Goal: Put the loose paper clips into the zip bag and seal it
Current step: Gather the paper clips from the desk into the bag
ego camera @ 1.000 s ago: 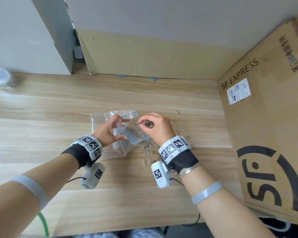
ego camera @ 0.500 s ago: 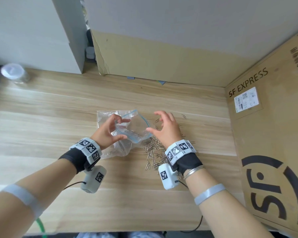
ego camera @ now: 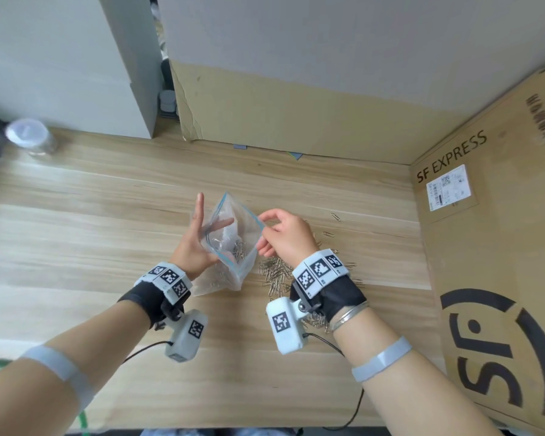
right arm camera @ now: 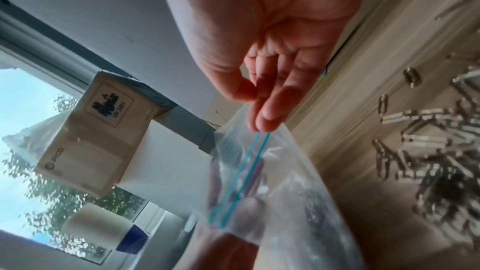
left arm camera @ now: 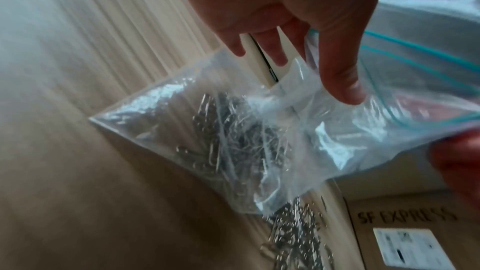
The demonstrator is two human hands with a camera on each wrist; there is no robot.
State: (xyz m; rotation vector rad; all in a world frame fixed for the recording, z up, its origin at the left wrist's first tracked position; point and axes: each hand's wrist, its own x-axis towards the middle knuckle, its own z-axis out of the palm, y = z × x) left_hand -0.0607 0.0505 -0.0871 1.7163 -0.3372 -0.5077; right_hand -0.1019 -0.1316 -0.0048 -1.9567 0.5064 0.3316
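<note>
One zip bag point(ego camera: 233, 243) hangs above the worktop point(ego camera: 76, 234), mouth up and open, long axis near vertical, clips point(ego camera: 238, 248) inside. The left hand point(ego camera: 192, 247) pinches its near-left rim, other fingers spread; the right hand point(ego camera: 285, 236) pinches the right rim. Loose paper clips point(ego camera: 276, 275), too many to count, lie beside it on the right.
</note>
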